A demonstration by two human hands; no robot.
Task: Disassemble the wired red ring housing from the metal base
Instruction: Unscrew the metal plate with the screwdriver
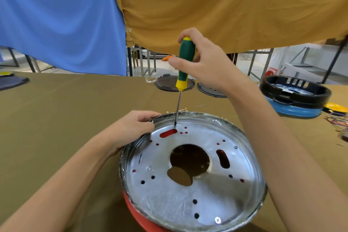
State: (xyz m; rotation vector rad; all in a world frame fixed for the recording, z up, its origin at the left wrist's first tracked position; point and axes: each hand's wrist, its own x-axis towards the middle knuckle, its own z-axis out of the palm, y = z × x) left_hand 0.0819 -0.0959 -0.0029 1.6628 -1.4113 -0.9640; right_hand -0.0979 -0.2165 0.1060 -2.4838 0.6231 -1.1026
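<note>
Metal base (207, 192) rim pinched by left hand (131, 130); right hand (205, 62) grip holds screwdriver (183, 64) upright, tip on base.

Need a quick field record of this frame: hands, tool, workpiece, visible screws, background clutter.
left hand: left hand grips the far-left rim of the metal base
right hand: right hand holds the screwdriver by its green and yellow handle
tool: shaft near upright, tip down on the base's far side, beside a red slot
workpiece: base lies dished side up over the red housing, red showing through its holes
screws: one cross-head screw at the near rim
background: black and blue housing at right; loose wires at far right
</note>
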